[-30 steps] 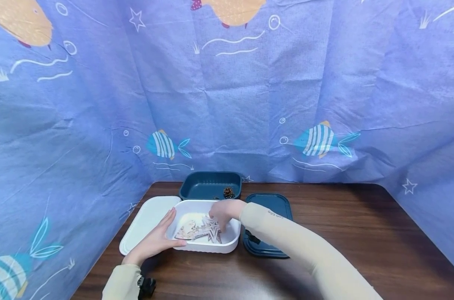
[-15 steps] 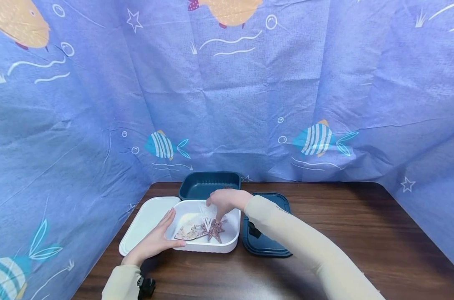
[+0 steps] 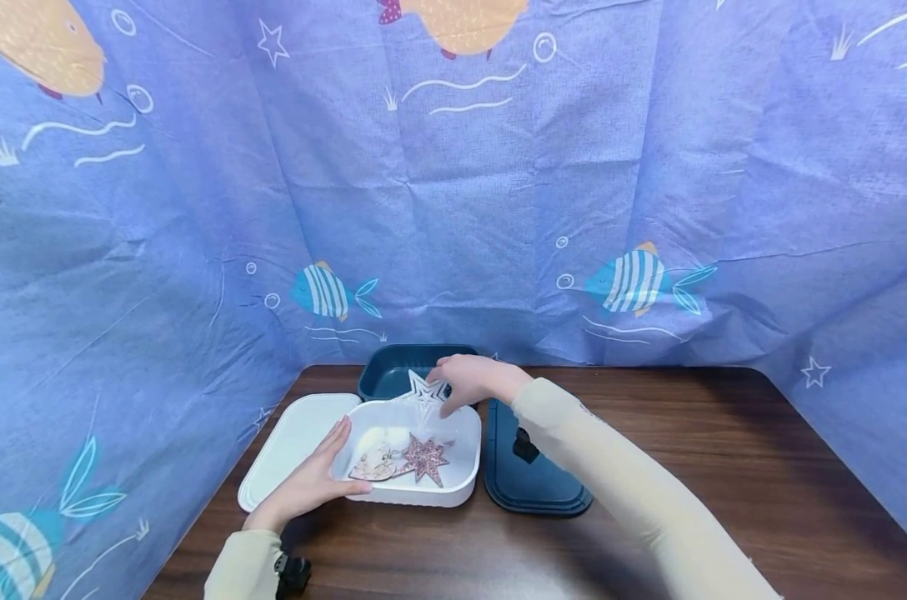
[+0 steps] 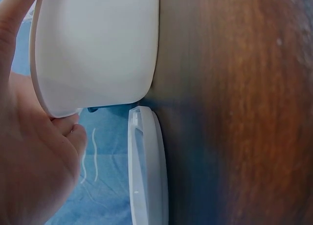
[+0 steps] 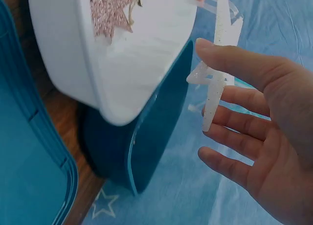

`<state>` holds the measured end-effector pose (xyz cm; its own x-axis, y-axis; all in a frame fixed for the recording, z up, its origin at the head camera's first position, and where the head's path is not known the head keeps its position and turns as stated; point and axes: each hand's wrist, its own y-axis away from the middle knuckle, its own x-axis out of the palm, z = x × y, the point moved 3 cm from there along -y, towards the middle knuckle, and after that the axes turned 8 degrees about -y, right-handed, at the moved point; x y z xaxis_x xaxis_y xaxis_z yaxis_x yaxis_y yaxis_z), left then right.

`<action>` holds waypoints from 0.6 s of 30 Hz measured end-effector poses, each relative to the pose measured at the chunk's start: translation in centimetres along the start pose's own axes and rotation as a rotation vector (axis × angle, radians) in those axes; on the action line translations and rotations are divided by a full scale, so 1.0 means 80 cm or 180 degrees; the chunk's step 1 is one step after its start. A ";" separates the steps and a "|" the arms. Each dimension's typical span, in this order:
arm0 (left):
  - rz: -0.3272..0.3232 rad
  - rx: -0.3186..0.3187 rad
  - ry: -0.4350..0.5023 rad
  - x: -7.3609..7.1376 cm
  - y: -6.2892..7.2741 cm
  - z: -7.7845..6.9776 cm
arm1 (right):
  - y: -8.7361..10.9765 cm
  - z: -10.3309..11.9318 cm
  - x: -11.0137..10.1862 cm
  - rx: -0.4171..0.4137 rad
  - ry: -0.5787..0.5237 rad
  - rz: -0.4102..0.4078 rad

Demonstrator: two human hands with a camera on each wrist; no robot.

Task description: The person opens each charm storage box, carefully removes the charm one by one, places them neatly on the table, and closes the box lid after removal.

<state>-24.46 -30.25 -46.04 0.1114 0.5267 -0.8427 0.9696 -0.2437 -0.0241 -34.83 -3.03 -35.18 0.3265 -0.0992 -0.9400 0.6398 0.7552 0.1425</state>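
My right hand (image 3: pixel 468 381) pinches a white star ornament (image 3: pixel 423 390) with an openwork pattern between thumb and fingers. It holds the star above the far rim of a white plastic container (image 3: pixel 416 497), in front of a dark teal container (image 3: pixel 393 379). In the right wrist view the star (image 5: pixel 213 105) shows nearly edge-on. My left hand (image 3: pixel 311 483) grips the white container's left end, thumb at the near rim and fingers along the left side. Inside lie a pink glitter star (image 3: pixel 424 458) and a pale patterned ornament (image 3: pixel 373 464), partly overlapping.
A white lid (image 3: pixel 292 450) lies left of the white container, partly behind my left hand. On the right is a dark teal lid (image 3: pixel 536 483), partly under my right forearm. A blue fish-print cloth (image 3: pixel 461 208) hangs behind the wooden table (image 3: pixel 724 467).
My right hand has lifted the white star out of the white container and moved it up and away toward the teal one. The glitter star beneath is uncovered. My left hand has stayed put.
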 end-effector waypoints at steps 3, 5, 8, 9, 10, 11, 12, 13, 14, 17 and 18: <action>0.0001 -0.0022 -0.0034 -0.002 0.000 -0.001 | 0.008 -0.009 -0.007 0.0031 -0.0044 -0.0092; -0.0004 -0.0030 -0.0061 -0.002 -0.001 -0.001 | 0.014 -0.015 -0.011 0.0086 -0.0086 -0.0161; 0.0002 -0.0031 -0.0051 -0.003 0.000 -0.002 | 0.023 -0.024 -0.016 0.0173 -0.0161 -0.0279; 0.0005 -0.0034 -0.0040 -0.003 0.000 -0.003 | 0.026 -0.028 -0.017 0.0198 -0.0176 -0.0319; 0.0006 -0.0033 -0.0034 -0.002 0.000 -0.003 | 0.028 -0.031 -0.018 0.0214 -0.0196 -0.0356; 0.0012 -0.0037 -0.0018 -0.002 0.001 -0.003 | 0.030 -0.036 -0.019 0.0218 -0.0223 -0.0398; 0.0012 -0.0039 -0.0008 -0.002 0.001 -0.003 | 0.032 -0.041 -0.020 0.0215 -0.0222 -0.0431; 0.0008 -0.0040 -0.0010 -0.002 0.001 -0.002 | 0.034 -0.046 -0.021 0.0218 -0.0229 -0.0476; 0.0009 -0.0039 -0.0007 -0.002 0.002 -0.002 | 0.037 -0.052 -0.022 0.0227 -0.0228 -0.0515; 0.0010 -0.0031 -0.0015 -0.002 0.002 -0.002 | 0.047 -0.070 -0.025 0.0282 -0.0263 -0.0636; 0.0013 -0.0030 -0.0019 -0.002 0.002 -0.003 | 0.052 -0.075 -0.027 0.0320 -0.0285 -0.0671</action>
<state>-24.29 -30.19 -45.81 0.1142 0.5209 -0.8459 0.9711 -0.2381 -0.0155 -37.10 4.23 -34.39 0.2359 -0.3081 -0.9216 0.7648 0.6440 -0.0196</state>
